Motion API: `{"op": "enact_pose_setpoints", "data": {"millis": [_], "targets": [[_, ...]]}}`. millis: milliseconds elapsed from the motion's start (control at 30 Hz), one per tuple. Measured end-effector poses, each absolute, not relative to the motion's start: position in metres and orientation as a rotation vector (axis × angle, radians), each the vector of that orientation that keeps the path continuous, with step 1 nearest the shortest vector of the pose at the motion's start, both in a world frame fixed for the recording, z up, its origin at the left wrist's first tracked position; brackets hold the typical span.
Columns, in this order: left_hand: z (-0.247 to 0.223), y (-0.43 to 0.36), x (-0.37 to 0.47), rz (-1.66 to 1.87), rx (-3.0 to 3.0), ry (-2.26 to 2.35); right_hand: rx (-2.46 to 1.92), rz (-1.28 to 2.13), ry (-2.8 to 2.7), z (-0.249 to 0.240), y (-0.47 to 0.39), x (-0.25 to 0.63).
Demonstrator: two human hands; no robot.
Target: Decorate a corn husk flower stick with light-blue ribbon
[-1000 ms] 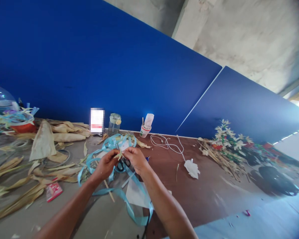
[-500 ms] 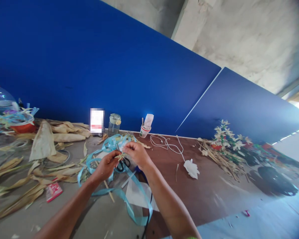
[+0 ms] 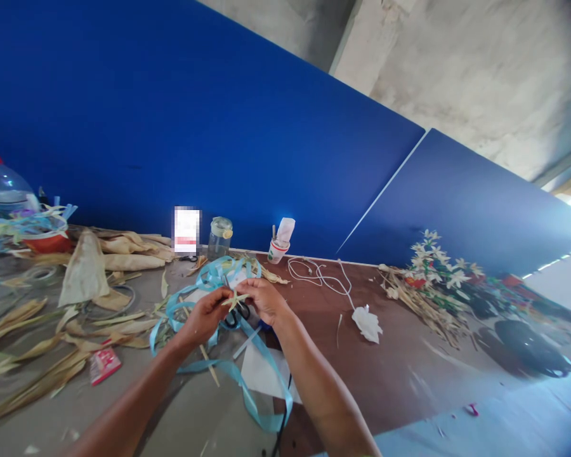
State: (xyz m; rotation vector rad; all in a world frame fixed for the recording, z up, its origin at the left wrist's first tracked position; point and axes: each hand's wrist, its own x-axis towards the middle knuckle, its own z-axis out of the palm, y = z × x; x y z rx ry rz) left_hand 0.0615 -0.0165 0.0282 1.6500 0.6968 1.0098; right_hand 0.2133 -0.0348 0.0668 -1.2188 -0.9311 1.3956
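Between my two hands is a small pale flower with narrow pointed petals (image 3: 235,300). My left hand (image 3: 209,312) pinches it from the left, fingers closed. My right hand (image 3: 265,301) has its thumb and fingertips together at the flower's right side. Just below and behind the flower lie black-handled scissors (image 3: 230,320), partly hidden by the hands. Loops of light blue ribbon (image 3: 250,397) spread around and under the hands. A thin wooden stick (image 3: 210,368) rests on the table below my left hand.
Dried corn husks (image 3: 33,374) cover the left side, with a pink packet (image 3: 105,365) among them. A glass jar (image 3: 219,238) and a paper cup (image 3: 278,252) stand by the blue partition (image 3: 219,127). A white cable (image 3: 321,277) and white flowers (image 3: 435,260) lie to the right.
My right hand has lowered slightly, and its fingers have come to the flower's right side. The flower's petals now show more fully between the hands. The left hand has barely moved.
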Motion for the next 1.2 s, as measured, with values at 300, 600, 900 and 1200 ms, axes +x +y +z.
{"op": "enact_pose_setpoints", "data": {"millis": [300, 600, 900, 1200], "targets": [[0.034, -0.016, 0.065, 1.129, 1.513, 0.803, -1.186, 1.182, -0.911, 0.048, -0.053, 0.202], [0.032, -0.016, 0.066, 1.169, 1.461, 0.790, -1.125, 1.048, -0.940, 0.045, -0.050, 0.182], [0.035, -0.016, 0.066, 1.114, 1.441, 0.772, -1.133, 1.073, -0.954, 0.047, -0.048, 0.183], [0.021, -0.005, 0.063, 1.094, 1.485, 0.965, -1.270, 0.784, -1.031, 0.044, -0.025, 0.218]]}}
